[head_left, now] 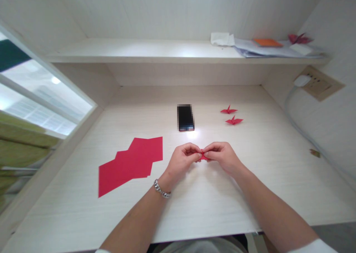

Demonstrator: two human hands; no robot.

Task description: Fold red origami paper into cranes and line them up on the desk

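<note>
Between my two hands is a small folded piece of red paper (203, 157), mostly covered by my fingertips. My left hand (184, 157), with a chain bracelet at its wrist, pinches the paper's left side between thumb and fingers. My right hand (222, 155) pinches its right side the same way, and the fingertips of both hands nearly meet. Beyond my right hand, two folded red paper cranes sit on the desk, a rear crane (228, 110) and a front crane (234, 121). Several overlapping red paper sheets (133, 160) lie flat to the left of my left hand.
A dark phone (185, 118) lies beyond my hands on the pale desk (194, 204). The shelf (133, 49) above carries papers, an orange item (267, 42) and a red folded flower shape (300, 38). A charger (302, 81) with a cable is plugged in at right.
</note>
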